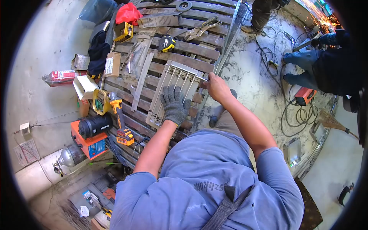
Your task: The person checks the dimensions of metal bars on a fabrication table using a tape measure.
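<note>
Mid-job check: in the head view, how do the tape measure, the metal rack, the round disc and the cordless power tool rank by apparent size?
Largest to smallest, as they look:
1. Metal rack
2. Cordless power tool
3. Tape measure
4. Round disc

The grate (171,78) is a rectangular, pale grey metal frame with slim parallel bars running lengthwise over its face. It lies flat and slantwise across the slats of the surface (199,50). A thin metal rod (201,78) meets its upper right edge.
</note>
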